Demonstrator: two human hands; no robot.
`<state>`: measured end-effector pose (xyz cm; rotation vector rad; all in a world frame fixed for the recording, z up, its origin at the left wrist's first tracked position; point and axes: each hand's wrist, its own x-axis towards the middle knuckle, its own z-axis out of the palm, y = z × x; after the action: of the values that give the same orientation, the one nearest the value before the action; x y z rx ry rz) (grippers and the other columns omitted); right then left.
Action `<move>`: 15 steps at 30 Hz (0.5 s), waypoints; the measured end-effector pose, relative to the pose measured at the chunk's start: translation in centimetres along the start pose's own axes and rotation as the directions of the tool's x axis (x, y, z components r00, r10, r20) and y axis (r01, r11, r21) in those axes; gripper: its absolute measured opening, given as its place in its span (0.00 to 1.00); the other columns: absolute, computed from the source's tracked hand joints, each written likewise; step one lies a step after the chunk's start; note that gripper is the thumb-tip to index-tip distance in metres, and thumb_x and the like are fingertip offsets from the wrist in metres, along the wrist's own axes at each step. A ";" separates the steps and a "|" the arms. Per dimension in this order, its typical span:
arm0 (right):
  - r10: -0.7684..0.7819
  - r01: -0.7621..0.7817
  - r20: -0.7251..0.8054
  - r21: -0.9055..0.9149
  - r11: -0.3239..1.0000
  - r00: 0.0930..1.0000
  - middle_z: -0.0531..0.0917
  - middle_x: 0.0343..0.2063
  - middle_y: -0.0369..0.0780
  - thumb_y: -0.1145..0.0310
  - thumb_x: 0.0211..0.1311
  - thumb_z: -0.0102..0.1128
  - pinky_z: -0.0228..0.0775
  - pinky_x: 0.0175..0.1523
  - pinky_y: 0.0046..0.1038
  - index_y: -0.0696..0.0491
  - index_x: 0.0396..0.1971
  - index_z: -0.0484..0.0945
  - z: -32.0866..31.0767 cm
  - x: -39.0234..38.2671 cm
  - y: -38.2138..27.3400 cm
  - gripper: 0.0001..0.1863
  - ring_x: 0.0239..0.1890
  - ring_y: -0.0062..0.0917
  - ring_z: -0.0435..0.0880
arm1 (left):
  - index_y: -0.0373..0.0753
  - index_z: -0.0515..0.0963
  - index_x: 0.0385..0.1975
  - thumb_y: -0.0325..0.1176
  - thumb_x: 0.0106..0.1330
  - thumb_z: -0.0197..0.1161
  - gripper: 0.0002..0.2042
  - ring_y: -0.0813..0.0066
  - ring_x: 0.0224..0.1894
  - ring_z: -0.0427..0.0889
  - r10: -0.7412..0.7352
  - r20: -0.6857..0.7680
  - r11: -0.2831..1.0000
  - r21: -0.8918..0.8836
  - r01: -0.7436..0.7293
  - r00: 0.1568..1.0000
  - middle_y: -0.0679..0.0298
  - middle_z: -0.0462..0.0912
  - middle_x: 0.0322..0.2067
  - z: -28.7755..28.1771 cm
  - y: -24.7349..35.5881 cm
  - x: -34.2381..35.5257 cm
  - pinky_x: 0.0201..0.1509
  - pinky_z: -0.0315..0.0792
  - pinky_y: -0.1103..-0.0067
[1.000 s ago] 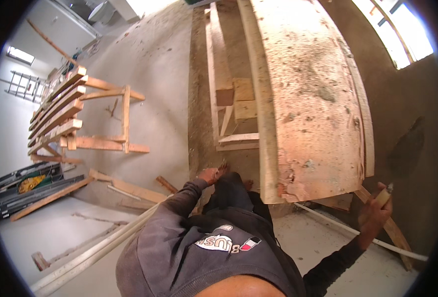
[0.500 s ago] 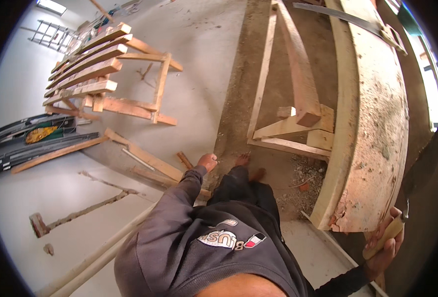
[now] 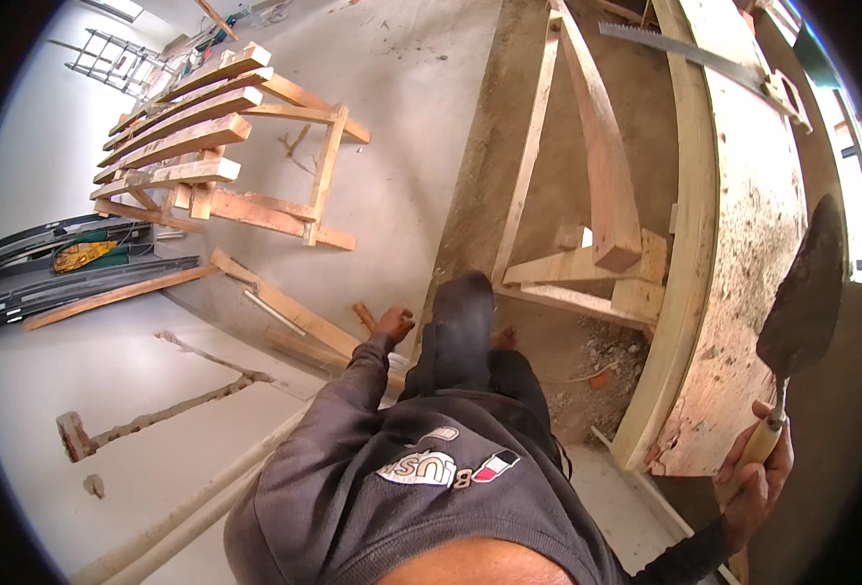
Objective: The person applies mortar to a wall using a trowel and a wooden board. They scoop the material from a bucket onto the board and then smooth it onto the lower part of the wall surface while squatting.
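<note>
The right hand closes around the pale wooden handle of a trowel, fingers wrapped about the grip, and the broad dark blade points away from the person. The trowel is at the far right, beside the near end of a long wooden tabletop; in the view its blade overlaps the board's right edge, though whether the two touch cannot be told. The left hand hangs in front of the body with its fingers bent inward and nothing visible in it; how far they close is too small to tell. Just beside it, in the view, is a short wood offcut. Across the far part of the tabletop lies a handsaw, its toothed blade reaching past the left edge. To the left of that edge, a thick timber slants down within a wooden frame, and grey rubble lies on the floor near the board's near end. Well apart on the left, several beams rest side by side on a wooden trestle. Nearer, dark metal bars lie by a yellow bundle, and long white pipes run past the person's left side.
</note>
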<state>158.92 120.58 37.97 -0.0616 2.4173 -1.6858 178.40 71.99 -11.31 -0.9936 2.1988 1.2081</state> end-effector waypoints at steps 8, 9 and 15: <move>0.118 -0.126 -0.046 -0.444 0.887 0.992 0.70 0.16 0.33 0.70 0.28 0.52 0.57 0.23 0.16 0.62 0.43 0.75 4.2 2.4 -6.1 0.31 0.17 0.14 0.66 | 0.37 0.82 0.33 0.41 0.51 0.65 0.15 0.51 0.43 0.79 -0.069 0.045 0.998 0.012 0.069 0.997 0.48 0.81 0.37 -2.9 -3.3 5.1 0.50 0.71 0.66; 0.111 -0.123 -0.054 -0.517 0.847 0.992 0.70 0.16 0.34 0.72 0.25 0.50 0.58 0.23 0.16 0.62 0.42 0.76 4.7 2.7 -6.6 0.31 0.17 0.14 0.66 | 0.37 0.82 0.33 0.41 0.50 0.65 0.15 0.52 0.43 0.79 -0.063 0.049 0.996 0.073 0.059 0.997 0.49 0.81 0.38 -3.9 -2.2 6.4 0.50 0.71 0.66; 0.366 -0.223 0.070 -0.684 0.695 0.928 0.81 0.23 0.40 0.71 0.42 0.60 0.72 0.33 0.24 0.53 0.42 0.80 14.9 7.5 -14.5 0.21 0.23 0.25 0.78 | 0.37 0.81 0.36 0.39 0.51 0.60 0.15 0.50 0.43 0.79 0.055 -0.050 0.995 0.082 -0.051 0.997 0.47 0.81 0.37 -10.2 4.9 13.0 0.48 0.72 0.65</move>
<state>153.16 100.66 45.54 0.0560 2.5611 -0.5775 165.95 60.18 -11.99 -0.9500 2.3088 1.1190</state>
